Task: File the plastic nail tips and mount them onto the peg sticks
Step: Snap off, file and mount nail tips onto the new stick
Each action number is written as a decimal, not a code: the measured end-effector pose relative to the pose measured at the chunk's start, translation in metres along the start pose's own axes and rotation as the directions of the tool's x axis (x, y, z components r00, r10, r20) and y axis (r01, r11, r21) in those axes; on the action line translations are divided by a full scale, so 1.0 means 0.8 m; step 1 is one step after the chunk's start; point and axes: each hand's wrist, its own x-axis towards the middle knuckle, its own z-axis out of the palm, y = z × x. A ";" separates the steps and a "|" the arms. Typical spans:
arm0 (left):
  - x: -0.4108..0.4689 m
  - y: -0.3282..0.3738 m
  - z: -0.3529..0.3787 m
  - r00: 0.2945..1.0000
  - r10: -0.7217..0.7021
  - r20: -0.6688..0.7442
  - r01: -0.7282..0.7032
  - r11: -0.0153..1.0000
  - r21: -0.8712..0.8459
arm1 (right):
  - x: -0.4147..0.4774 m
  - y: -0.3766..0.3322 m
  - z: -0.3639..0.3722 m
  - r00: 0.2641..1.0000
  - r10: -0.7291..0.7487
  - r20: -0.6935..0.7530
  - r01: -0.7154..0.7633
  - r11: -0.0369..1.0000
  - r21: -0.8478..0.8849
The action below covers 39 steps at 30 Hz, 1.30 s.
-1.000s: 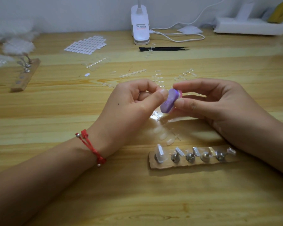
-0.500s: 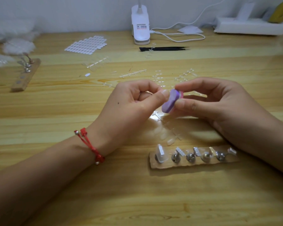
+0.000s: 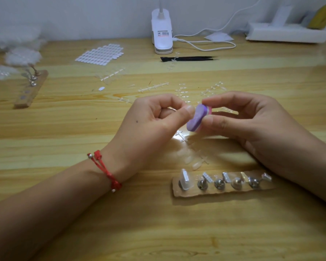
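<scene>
2 hands meet | right hand (image 3: 256, 125) pinches purple file (image 3: 195, 121) | left hand (image 3: 151, 127) clenched, thumb touching purple file

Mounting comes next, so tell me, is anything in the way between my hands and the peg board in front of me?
Nothing upright. A few loose clear nail tips lie flat on the table between the peg board and the left hand and right hand. The leftmost peg already carries a tip; four look bare.

Wood, plastic, metal
My bench (image 3: 64, 223) is glossy varnished wood; the file block (image 3: 195, 121) looks matt, the nail tips (image 3: 196, 165) clear smooth plastic, the pegs (image 3: 219, 184) shiny metal on a rough wooden strip (image 3: 194, 194).
</scene>
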 end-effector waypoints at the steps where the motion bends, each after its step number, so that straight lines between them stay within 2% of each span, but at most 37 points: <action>1: 0.000 0.000 0.000 1.000 0.000 -0.002 0.000 1.000 -0.006 | 0.000 0.000 0.000 1.000 -0.003 -0.005 0.003 1.000 0.003; 4: 0.001 -0.001 -0.002 0.999 -0.009 -0.031 0.008 0.999 -0.032 | -0.002 0.000 -0.001 1.000 -0.007 0.022 0.007 1.000 -0.020; 6: -0.001 0.000 -0.001 1.000 0.015 0.019 -0.015 1.000 -0.002 | 0.000 0.001 -0.002 1.000 -0.007 0.000 0.007 1.000 -0.017; 9: -0.006 0.004 0.003 0.993 0.070 0.098 -0.069 0.998 -0.012 | 0.005 0.002 -0.003 0.998 0.002 -0.057 0.003 0.997 0.082; 14: -0.003 0.005 0.004 0.998 0.057 -0.005 -0.057 0.990 -0.126 | 0.007 -0.004 -0.003 0.994 0.104 0.012 -0.104 0.962 0.254; 15: -0.003 0.005 0.004 0.998 0.067 -0.009 -0.068 0.989 -0.131 | 0.007 -0.004 -0.003 0.994 0.107 0.020 -0.109 0.968 0.228; 19: -0.006 0.006 0.006 0.996 0.091 0.012 -0.089 0.987 -0.134 | 0.003 0.000 0.002 0.999 0.007 0.035 -0.003 0.995 -0.103; 23: -0.006 0.006 0.003 0.997 0.077 0.021 -0.074 0.989 -0.130 | 0.000 0.000 0.002 1.000 -0.028 -0.012 0.026 0.994 -0.109; 27: -0.006 0.010 -0.001 0.993 0.110 0.050 -0.109 0.994 -0.014 | 0.000 -0.001 0.002 1.000 -0.003 -0.006 0.002 0.995 -0.096; 30: -0.005 0.015 -0.008 0.979 0.171 0.107 -0.174 0.985 0.018 | 0.000 -0.008 0.000 0.994 0.056 0.094 -0.049 0.996 -0.078; 34: -0.005 0.022 -0.019 0.915 0.288 0.282 -0.333 0.935 0.125 | 0.000 -0.018 -0.006 0.949 0.144 0.279 -0.124 0.988 -0.091; 39: -0.007 0.033 -0.026 0.893 0.302 0.333 -0.390 0.890 0.237 | 0.000 -0.020 -0.009 0.918 0.197 0.343 -0.138 0.972 -0.189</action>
